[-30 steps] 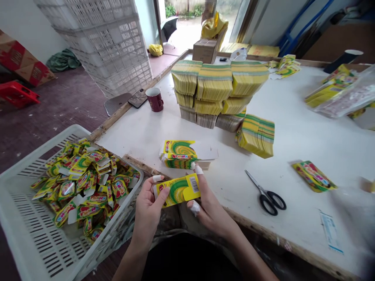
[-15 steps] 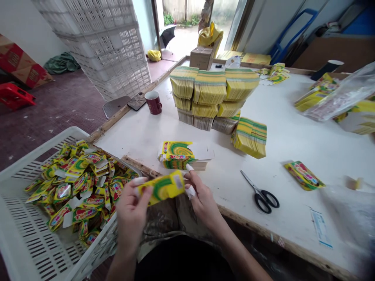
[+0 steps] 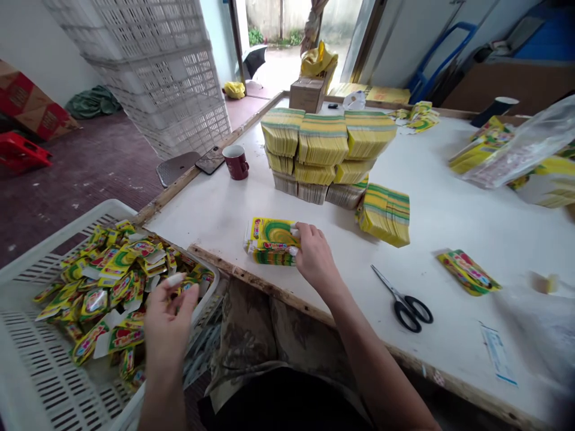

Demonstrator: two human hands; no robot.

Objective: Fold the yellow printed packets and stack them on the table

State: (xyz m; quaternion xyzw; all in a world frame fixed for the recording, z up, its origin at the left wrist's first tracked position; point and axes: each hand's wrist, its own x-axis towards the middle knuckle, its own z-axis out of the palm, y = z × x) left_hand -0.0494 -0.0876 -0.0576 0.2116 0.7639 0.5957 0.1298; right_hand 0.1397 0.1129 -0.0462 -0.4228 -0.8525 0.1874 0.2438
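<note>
On the white table, a small stack of flat yellow-and-green printed cartons (image 3: pixel 274 232) lies near the front edge. My right hand (image 3: pixel 314 254) is closed on the right end of this stack, with white wraps on its fingertips. How many cartons it grips is hidden. My left hand (image 3: pixel 168 317) hovers over the near side of the white plastic basket (image 3: pixel 47 353), its thumb and fingers apart and nothing between them. Inside the basket, a heap of small yellow boxes (image 3: pixel 123 281) lies loosely, several with white flaps sticking out.
Bundled cartons (image 3: pixel 323 134) are piled in rows behind the stack, with another bundle (image 3: pixel 384 212) beside them. Scissors (image 3: pixel 402 305) and a flattened yellow pack (image 3: pixel 467 272) lie right. A maroon mug (image 3: pixel 236 161) and a phone (image 3: pixel 210 160) are left. White crates (image 3: pixel 153 66) stand behind.
The yellow box held between both hands has left them. My left hand moved left over the basket and opened. My right hand moved up and forward onto the stack.
</note>
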